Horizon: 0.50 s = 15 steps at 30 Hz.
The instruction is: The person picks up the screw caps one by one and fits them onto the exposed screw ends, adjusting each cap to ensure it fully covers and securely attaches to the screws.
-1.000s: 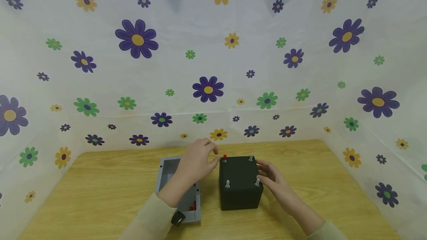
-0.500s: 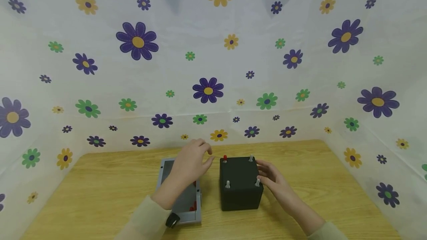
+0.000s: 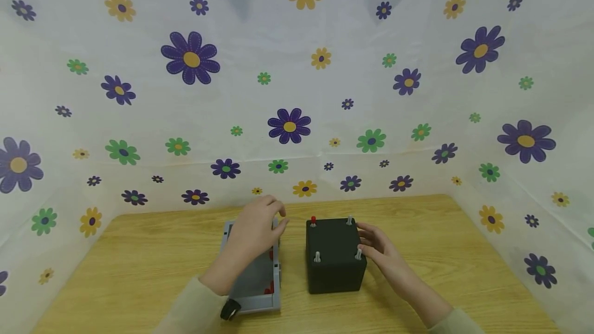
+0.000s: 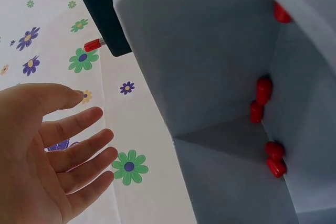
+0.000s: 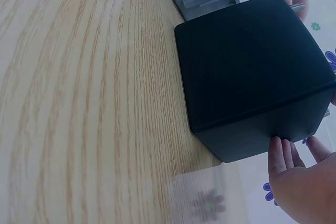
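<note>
A black block (image 3: 334, 241) stands on the table with threaded metal studs at its top corners. The back-left stud carries a red cap (image 3: 313, 219); the others, like the front-left stud (image 3: 317, 256), are bare. My right hand (image 3: 385, 254) rests against the block's right side, fingertips touching it in the right wrist view. My left hand (image 3: 255, 228) holds nothing and hovers over the grey bin (image 3: 262, 303), its fingers slightly bent and spread. Inside the bin, several red caps (image 4: 264, 90) lie along one wall in the left wrist view.
The wooden table (image 3: 139, 272) reaches back to a white flowered cloth (image 3: 250, 107), which also rises at both sides. The bin stands left of the block with a strip of table between them. A black band (image 3: 230, 309) is at my left wrist.
My left hand has drawn away from the capped back-left stud, moving left over the bin. My right hand and the block stay put.
</note>
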Each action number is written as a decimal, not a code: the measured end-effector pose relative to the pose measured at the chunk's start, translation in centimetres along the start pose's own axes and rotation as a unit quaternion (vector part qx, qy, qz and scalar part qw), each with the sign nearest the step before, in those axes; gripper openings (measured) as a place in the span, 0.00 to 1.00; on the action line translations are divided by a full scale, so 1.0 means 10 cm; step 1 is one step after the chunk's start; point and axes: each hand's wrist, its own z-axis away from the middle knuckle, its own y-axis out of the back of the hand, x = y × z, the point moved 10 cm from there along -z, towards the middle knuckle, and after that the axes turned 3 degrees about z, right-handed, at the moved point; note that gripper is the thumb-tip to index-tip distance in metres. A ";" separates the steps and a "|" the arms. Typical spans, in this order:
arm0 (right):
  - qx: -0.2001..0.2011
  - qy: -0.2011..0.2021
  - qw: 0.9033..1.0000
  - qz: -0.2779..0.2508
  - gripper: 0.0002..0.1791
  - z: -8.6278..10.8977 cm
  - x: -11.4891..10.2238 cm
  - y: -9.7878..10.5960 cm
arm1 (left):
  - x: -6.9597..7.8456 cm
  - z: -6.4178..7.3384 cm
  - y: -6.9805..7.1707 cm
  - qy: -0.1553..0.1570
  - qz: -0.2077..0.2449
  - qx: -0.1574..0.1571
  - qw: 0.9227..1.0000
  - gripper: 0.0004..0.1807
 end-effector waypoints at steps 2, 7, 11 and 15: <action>0.001 -0.001 1.000 0.000 0.32 -0.01 0.00 0.00 | -0.01 0.02 0.01 -0.003 0.001 0.006 1.000 0.08; -0.001 0.001 1.000 -0.001 0.32 -0.01 -0.01 0.00 | -0.06 0.06 0.01 0.001 -0.006 0.011 1.000 0.07; -0.004 0.002 1.000 0.000 0.32 -0.02 -0.01 0.00 | -0.11 0.09 -0.01 0.017 -0.013 -0.004 1.000 0.07; -0.005 0.001 1.000 -0.003 0.31 -0.02 0.00 0.00 | -0.14 0.13 -0.02 0.028 -0.015 -0.010 0.999 0.07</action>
